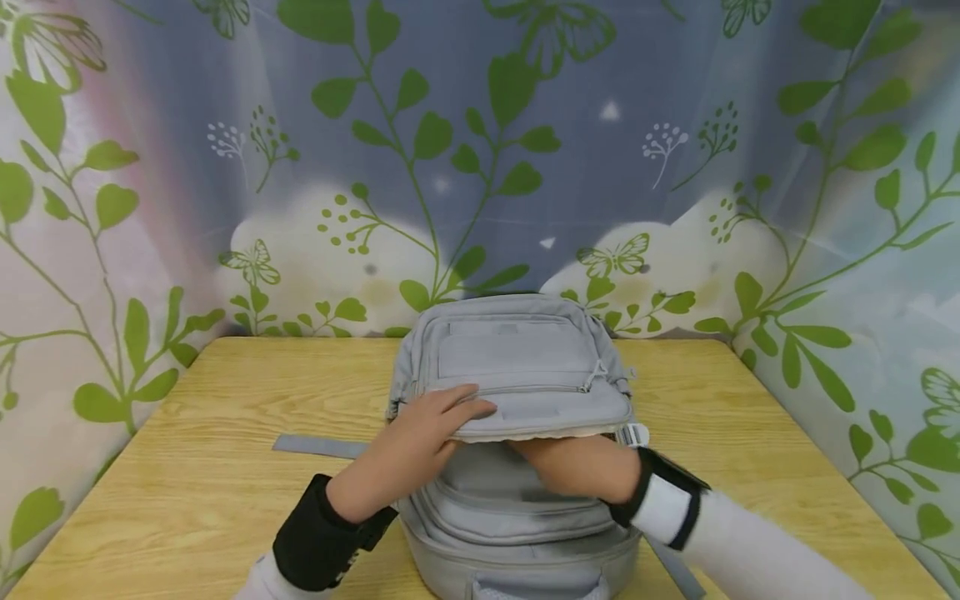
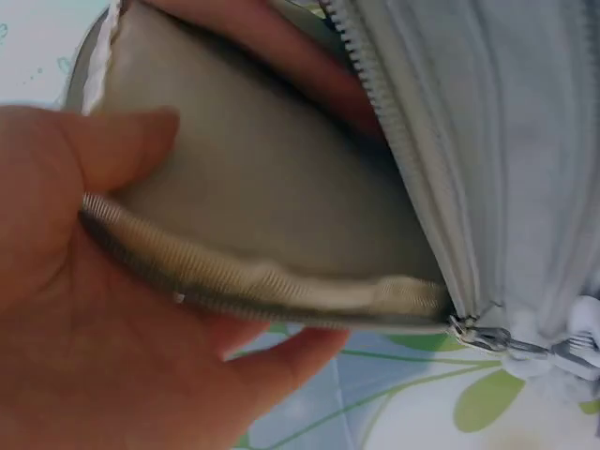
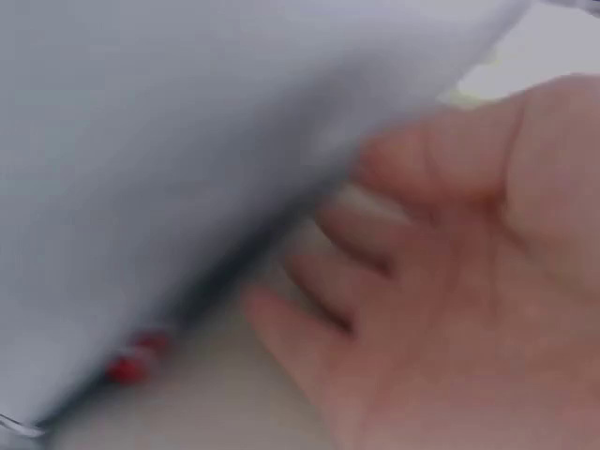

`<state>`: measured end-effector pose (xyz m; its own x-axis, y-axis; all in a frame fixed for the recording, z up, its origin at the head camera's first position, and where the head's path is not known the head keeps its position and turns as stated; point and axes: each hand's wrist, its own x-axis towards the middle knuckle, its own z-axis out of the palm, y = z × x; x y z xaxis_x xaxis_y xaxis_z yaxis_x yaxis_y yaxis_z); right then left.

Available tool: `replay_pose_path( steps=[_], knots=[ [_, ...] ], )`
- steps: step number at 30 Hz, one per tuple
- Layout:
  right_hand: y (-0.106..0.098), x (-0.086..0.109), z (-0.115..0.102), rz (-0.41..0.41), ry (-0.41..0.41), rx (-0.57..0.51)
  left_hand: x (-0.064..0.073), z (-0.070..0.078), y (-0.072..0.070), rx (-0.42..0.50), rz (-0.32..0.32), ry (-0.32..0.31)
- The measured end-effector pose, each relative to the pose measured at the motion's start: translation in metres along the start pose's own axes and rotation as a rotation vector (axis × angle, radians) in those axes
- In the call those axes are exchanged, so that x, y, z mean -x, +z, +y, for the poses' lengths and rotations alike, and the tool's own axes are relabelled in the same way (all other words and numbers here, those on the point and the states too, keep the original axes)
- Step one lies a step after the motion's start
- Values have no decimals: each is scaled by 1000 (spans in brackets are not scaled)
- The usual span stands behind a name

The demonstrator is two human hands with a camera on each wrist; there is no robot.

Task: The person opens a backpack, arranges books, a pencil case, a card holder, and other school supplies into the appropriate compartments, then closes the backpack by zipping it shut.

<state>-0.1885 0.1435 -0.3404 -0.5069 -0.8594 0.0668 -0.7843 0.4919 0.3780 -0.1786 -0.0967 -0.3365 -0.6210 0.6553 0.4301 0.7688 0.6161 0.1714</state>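
Observation:
A light grey backpack (image 1: 525, 517) lies on the table with a zippered front panel (image 1: 525, 350) lifted away from its body. My left hand (image 1: 420, 437) grips this panel's edge. In the left wrist view, its thumb lies on the beige lining (image 2: 253, 178) and its other fingers are on the outer side. My right hand (image 1: 577, 467) reaches in under the panel. The right wrist view shows its palm bare and its fingers extended into the gap, with the fingertips hidden by grey fabric. A small blurred red thing (image 3: 139, 358) shows at the fabric edge near them.
The wooden table (image 1: 300, 383) carries the backpack, with one grey strap (image 1: 318, 447) stretched out left and another (image 1: 675, 567) at the lower right. A white buckle (image 1: 636, 434) sits at its right side. Leaf-patterned curtains (image 1: 450, 167) surround the table's back and sides.

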Motion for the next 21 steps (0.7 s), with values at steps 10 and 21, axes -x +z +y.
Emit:
replay_pose_path(
  steps=[10, 21],
  knots=[
    [-76, 26, 14, -285, -11, -839, 18, -14, 6, 180, -220, -2],
    [5, -11, 61, -20, 170, -480, 18, -39, 14, 67, 58, -475]
  ],
)
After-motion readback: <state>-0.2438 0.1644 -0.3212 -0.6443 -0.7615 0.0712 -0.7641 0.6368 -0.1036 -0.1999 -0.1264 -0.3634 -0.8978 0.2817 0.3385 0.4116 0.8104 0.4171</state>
